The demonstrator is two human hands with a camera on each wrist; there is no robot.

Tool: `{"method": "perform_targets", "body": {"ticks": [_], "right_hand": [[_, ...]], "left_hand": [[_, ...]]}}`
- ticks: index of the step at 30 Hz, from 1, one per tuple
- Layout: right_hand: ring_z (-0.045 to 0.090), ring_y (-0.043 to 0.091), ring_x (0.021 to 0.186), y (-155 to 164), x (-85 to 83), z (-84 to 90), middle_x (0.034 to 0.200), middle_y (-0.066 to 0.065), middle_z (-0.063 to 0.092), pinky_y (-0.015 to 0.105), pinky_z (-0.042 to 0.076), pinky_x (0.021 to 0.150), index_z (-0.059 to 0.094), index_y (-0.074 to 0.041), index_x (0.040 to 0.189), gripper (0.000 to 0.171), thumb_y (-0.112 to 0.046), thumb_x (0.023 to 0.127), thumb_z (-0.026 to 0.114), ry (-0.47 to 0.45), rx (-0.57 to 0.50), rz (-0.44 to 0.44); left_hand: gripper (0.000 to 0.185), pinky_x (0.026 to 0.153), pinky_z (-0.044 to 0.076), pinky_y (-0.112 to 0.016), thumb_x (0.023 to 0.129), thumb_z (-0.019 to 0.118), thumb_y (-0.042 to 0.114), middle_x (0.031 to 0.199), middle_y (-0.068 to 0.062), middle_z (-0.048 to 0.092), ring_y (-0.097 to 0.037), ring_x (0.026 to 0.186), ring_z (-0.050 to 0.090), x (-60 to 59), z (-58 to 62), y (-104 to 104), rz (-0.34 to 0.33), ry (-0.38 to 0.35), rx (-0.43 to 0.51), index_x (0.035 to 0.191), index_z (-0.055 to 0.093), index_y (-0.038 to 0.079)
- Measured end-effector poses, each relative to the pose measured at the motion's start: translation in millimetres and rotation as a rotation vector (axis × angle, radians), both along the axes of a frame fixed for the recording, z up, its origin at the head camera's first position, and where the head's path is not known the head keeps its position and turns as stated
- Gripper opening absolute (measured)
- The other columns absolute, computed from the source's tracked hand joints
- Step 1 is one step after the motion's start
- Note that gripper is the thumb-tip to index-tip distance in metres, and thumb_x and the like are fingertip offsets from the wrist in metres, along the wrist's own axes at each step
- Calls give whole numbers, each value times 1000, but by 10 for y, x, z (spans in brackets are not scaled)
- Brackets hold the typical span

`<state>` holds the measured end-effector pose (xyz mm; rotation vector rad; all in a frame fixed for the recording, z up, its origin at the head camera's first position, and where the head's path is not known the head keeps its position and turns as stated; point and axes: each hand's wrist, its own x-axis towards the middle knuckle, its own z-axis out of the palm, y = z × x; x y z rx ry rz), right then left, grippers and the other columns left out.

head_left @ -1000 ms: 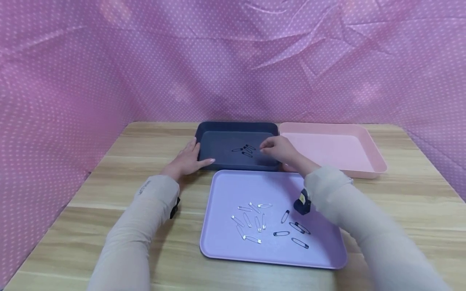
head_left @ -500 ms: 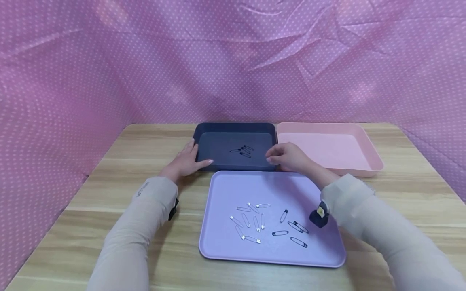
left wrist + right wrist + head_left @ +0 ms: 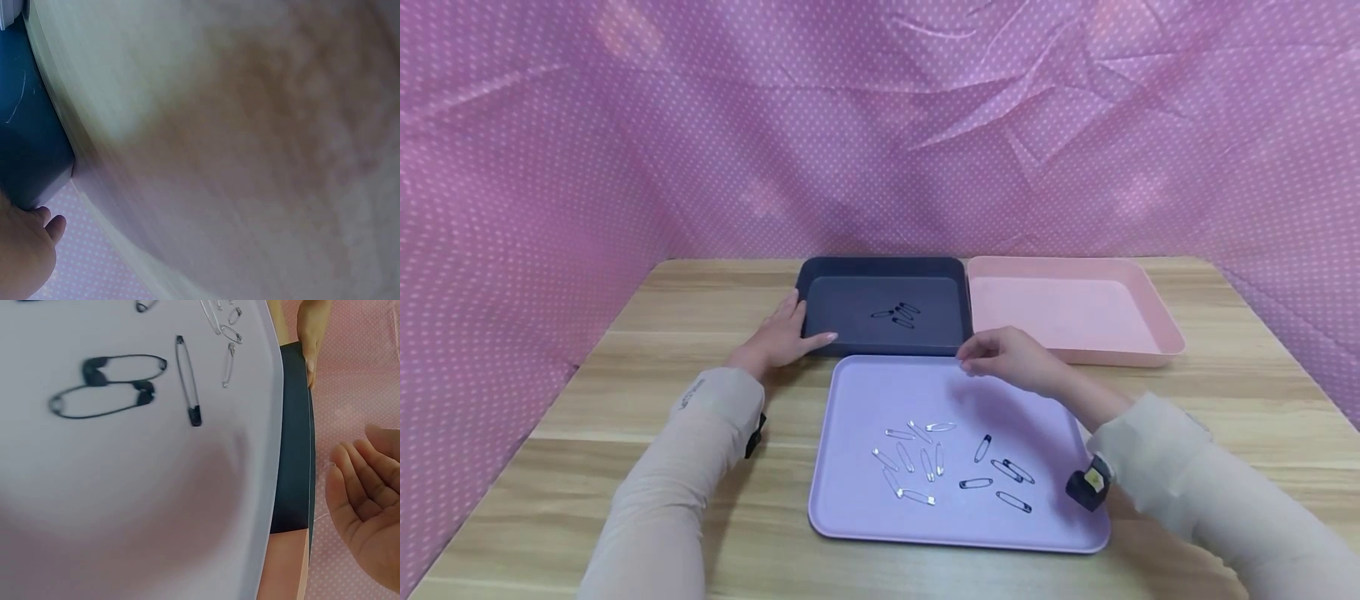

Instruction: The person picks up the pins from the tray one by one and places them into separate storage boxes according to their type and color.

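Black safety pins (image 3: 976,483) lie on the lavender tray (image 3: 865,396), right hand (image 3: 1011,360) above its far edge
Fingers loosely bent, nothing visible in them; left hand (image 3: 781,337), thumb spread, rests on the navy tray (image 3: 842,304). Pinching one pin by its clasp should lift cleanest

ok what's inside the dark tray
A small cluster of black safety pins lies inside the dark tray. The left hand covers its near left corner, so anything there is hidden.
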<state>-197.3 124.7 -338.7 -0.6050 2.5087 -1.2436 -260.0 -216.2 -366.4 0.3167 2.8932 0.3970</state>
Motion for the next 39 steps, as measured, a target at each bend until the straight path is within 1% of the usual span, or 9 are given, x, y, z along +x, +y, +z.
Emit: {"method": "perform_targets", "body": {"ticks": [9,11,13,15,20,24,29,33,39], "right_hand": [[54,18,91,98,155,-78,105,12,59,35,43,80,63,-4,99,23,-17,79,61,-34,25,21],[54,14,88,113,183,-108,102,5,61,33,42,79,65,-8,96,20,-18,79,62,-5,73,25],[55,12,84,132,204,-141,93,0,63,33,42,77,65,-9,95,18,-18,79,62,8,97,46],[55,11,82,151,225,-170,91,-2,63,32,41,76,66,-10,93,16,-16,79,62,28,113,67],[56,11,78,201,265,-225,86,1,64,28,44,72,65,-5,91,15,-12,77,62,20,95,133],[56,9,74,228,279,-262,82,-2,64,25,44,70,66,-6,91,15,-9,76,63,35,140,211],[55,8,75,216,300,-268,84,-2,63,23,45,69,66,-7,90,18,-5,72,66,85,200,306],[53,6,73,191,315,-274,82,-4,61,22,45,68,67,-8,87,17,-3,71,67,97,223,331],[51,6,68,177,326,-304,75,-6,58,21,44,64,66,-9,80,15,1,68,67,86,221,325]], "left_hand": [[102,101,5,-46,74,32,72,141,-16,-11,-29,128,-8,2,-1,2,-2,-4,7,136,5,-4],[101,101,6,-46,74,32,71,141,-17,-11,-29,128,-7,7,-1,1,-3,0,4,136,5,-4],[100,101,6,-46,75,32,70,141,-17,-11,-29,128,-7,13,1,1,-1,2,3,136,5,-4],[99,101,6,-46,76,32,70,141,-17,-10,-29,128,-6,16,4,-1,0,8,-1,136,6,-5],[100,101,7,-46,75,32,70,141,-18,-9,-30,128,-6,11,5,-6,0,13,-9,136,6,-5],[98,101,7,-46,76,32,69,142,-17,-9,-30,128,-5,18,20,-3,2,9,-8,136,6,-5],[98,101,7,-45,76,33,69,142,-17,-9,-29,128,-5,23,30,-5,5,5,-3,136,6,-4],[99,101,7,-46,76,33,69,142,-17,-10,-29,128,-6,27,30,-2,0,3,1,136,6,-5],[98,101,7,-45,76,32,69,142,-17,-8,-29,128,-6,20,30,19,-10,13,-1,136,7,-5]]}}
